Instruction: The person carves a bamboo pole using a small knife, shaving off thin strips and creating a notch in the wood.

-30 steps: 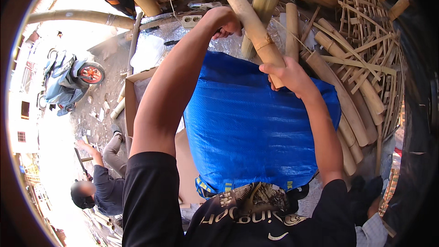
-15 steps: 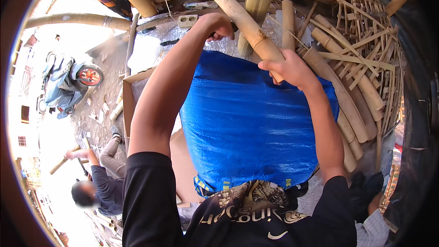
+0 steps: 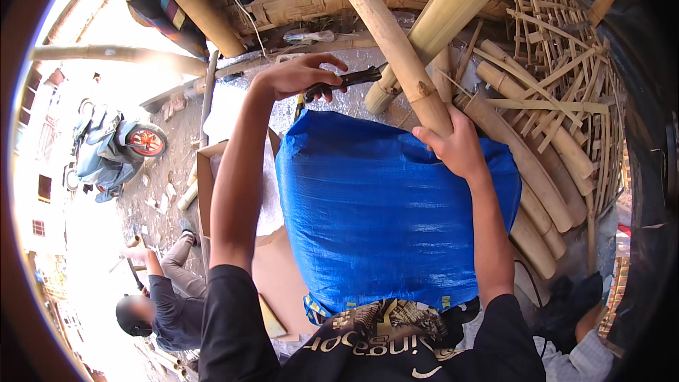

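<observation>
My right hand point(image 3: 456, 143) is wrapped round the near end of a long bamboo pole point(image 3: 385, 32), which slants away to the upper left. In my left hand point(image 3: 303, 78) is a black-handled tool point(image 3: 359, 78), its far end close to the pole's left side. Some of that hand's fingers are lifted off the handle, and the tool's kind does not show clearly. Below both hands a blue woven plastic sheet point(image 3: 382, 205) covers my lap. A thicker greenish bamboo piece point(image 3: 460, 10) lies behind the pole.
Several cut bamboo lengths point(image 3: 523, 148) and a lattice of thin strips point(image 3: 559, 49) lie to the right. A cardboard box point(image 3: 204, 177) stands at left. Farther left are a parked motorbike point(image 3: 106, 148) and a co-worker point(image 3: 170, 304) holding bamboo.
My left hand has drawn back left from the pole, bringing the black tool into sight. The pole has shifted slightly, with my right hand still round its end. The greenish bamboo now leans right.
</observation>
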Demonstrator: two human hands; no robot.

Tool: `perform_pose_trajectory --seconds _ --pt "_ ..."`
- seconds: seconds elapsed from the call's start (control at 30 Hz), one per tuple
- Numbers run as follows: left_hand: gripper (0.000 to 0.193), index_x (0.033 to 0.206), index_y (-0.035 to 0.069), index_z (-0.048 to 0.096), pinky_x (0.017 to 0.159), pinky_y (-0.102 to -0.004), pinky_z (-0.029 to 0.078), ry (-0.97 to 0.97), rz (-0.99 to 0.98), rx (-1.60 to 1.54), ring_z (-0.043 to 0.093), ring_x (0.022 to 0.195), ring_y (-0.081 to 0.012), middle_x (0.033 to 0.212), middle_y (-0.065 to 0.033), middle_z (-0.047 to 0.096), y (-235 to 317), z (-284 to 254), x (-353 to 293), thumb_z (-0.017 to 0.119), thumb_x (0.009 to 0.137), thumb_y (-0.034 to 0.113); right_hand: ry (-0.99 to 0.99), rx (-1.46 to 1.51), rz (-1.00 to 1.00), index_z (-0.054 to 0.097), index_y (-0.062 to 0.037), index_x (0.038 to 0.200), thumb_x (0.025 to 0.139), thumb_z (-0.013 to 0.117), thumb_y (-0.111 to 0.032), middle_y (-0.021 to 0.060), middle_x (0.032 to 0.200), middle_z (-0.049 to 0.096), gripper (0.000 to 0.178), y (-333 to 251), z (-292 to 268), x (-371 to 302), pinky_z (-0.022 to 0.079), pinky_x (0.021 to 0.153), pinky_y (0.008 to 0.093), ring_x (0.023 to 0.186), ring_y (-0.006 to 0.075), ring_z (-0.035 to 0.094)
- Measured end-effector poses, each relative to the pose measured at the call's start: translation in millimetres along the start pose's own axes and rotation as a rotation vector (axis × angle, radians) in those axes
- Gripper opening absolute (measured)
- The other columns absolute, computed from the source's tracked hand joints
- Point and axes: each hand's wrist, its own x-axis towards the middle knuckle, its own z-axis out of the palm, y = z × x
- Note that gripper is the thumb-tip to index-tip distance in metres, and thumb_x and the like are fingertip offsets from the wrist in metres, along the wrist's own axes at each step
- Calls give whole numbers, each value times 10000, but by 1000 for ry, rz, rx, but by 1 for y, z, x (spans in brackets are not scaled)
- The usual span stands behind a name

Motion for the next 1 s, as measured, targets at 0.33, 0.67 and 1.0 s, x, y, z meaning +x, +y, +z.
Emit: perform_pose_trajectory --seconds 0.33,0.67,1.0 --pt "588 1385 2 487 932 -307 494 101 118 -15 644 978 -172 1134 -146 700 -24 29 -11 752 874 121 528 87 -612 565 -4 1166 794 815 -185 99 1013 651 483 -23 -39 21 519 787 338 844 204 633" --pt "444 1407 62 538 810 -292 502 21 187 174 660 954 -126 1044 -68 728 -13 48 6 646 993 183 592 446 -733 585 23 1175 834 799 -159 132 1164 644 441 -54 -136 87 490 938 333 1115 165 601" --pt "380 1353 143 637 610 -279 450 -89 152 291 575 681 -86 789 -27 713 6 50 -4 643 975 179 161 624 -917 440 -96 1217 915 623 18 228 1430 521 372 -59 -186 107 472 1052 479 1348 282 498"
